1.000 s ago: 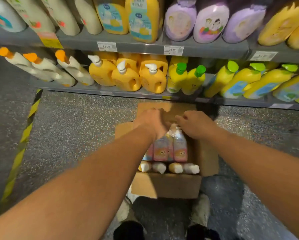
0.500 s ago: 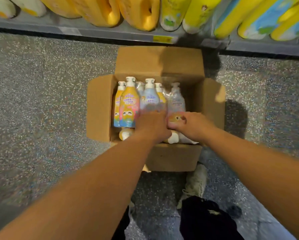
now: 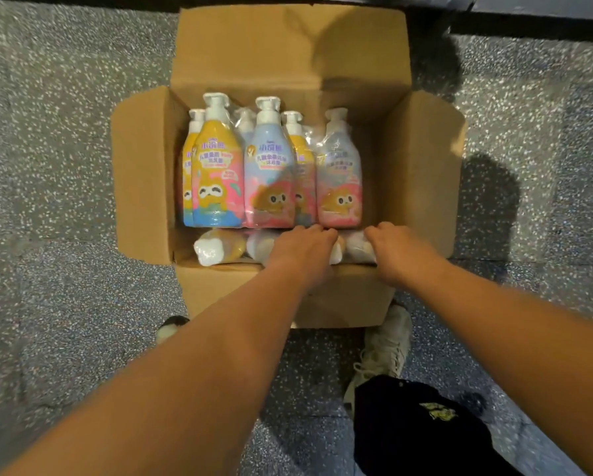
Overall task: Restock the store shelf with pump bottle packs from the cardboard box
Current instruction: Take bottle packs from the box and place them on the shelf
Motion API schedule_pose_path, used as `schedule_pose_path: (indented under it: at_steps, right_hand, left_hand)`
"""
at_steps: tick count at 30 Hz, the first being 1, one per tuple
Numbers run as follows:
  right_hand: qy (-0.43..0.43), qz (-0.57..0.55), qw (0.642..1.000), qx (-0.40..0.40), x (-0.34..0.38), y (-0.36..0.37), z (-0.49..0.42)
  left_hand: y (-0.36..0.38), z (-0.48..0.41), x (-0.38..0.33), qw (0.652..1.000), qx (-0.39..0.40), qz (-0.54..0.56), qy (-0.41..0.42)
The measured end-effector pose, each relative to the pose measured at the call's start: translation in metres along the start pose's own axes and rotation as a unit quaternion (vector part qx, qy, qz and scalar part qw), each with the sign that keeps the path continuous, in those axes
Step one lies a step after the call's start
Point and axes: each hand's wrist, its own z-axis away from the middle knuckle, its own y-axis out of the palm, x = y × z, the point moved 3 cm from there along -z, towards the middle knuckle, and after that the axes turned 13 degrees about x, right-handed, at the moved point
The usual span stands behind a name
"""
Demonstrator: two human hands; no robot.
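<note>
Cardboard box (image 3: 140,173) on floor (image 3: 47,166). Pump bottle packs (image 3: 271,166) inside, just beyond left hand (image 3: 302,249), right hand (image 3: 396,250); shoe (image 3: 386,341) nearer, outside box.

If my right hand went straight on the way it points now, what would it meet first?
Probably the base of the rightmost pump bottle pack, lying just ahead of the right hand in the cardboard box; depth is unclear.

The cardboard box (image 3: 140,173) is open from above, its flaps splayed at 9, 12 and 3 o'clock. Pump bottle packs (image 3: 243,173) fill it from the 9 o'clock wall, and a bare strip runs along the 3 o'clock wall. At 6 o'clock the left hand (image 3: 302,250) and right hand (image 3: 396,250) curl over the near row (image 3: 219,247).
</note>
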Motion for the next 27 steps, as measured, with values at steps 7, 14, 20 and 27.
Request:
schedule_pose_path:
  at_steps: [7, 14, 20, 27]
  right_hand:
    - [-0.007, 0.002, 0.999, -0.042, -0.001, 0.000, -0.006]
    - [-0.029, -0.035, 0.997, -0.062, -0.006, -0.004, 0.009]
    - [-0.046, -0.043, 0.994, -0.085, 0.000, -0.028, 0.053]
    - [-0.064, -0.040, 0.990, -0.121, 0.009, -0.087, 0.127]
  left_hand:
    - [0.003, -0.010, -0.003, 1.000, -0.016, -0.012, -0.007]
    - [-0.003, 0.003, -0.005, 0.999, -0.039, -0.019, 0.009]
    - [-0.030, 0.048, -0.005, 0.998, -0.055, 0.016, 0.016]
    - [-0.075, 0.118, -0.006, 0.981, -0.105, 0.159, 0.029]
